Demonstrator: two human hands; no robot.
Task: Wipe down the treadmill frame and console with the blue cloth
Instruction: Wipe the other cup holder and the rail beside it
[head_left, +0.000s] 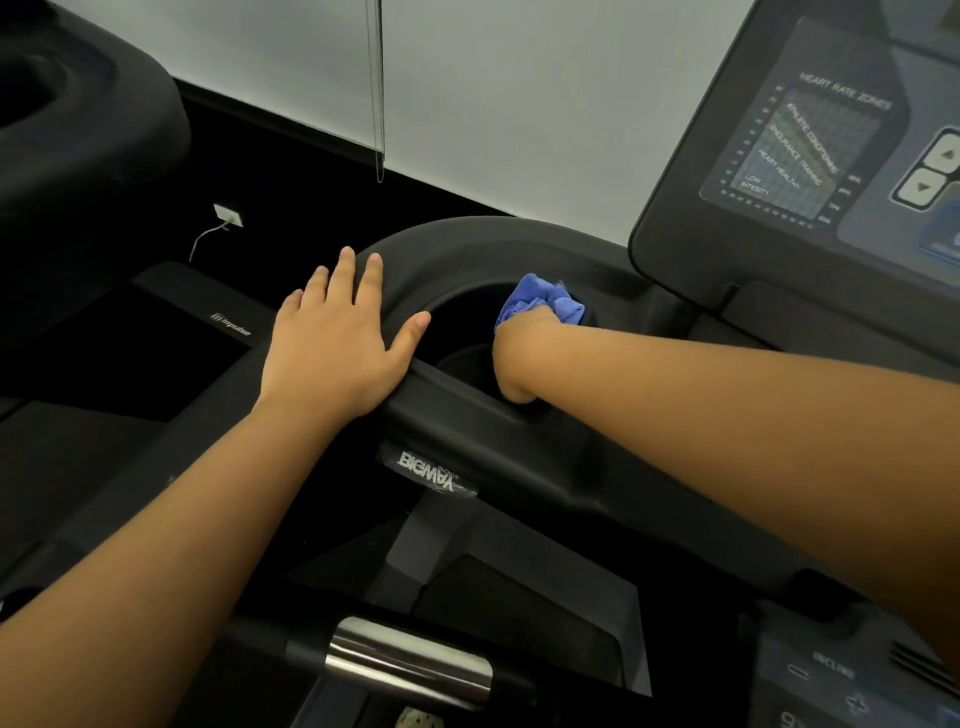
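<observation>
My left hand (332, 343) lies flat, fingers (345, 275) spread wide, on the black plastic treadmill frame (467, 415). At its three o'clock, my right hand (519, 353) grips the crumpled blue cloth (540, 301) inside the round cup holder (467, 322).

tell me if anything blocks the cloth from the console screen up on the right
Nothing visible does. The blue cloth, bunched in the right hand, is down in the cup holder; only open air and bare frame lie between it and the console.
</observation>
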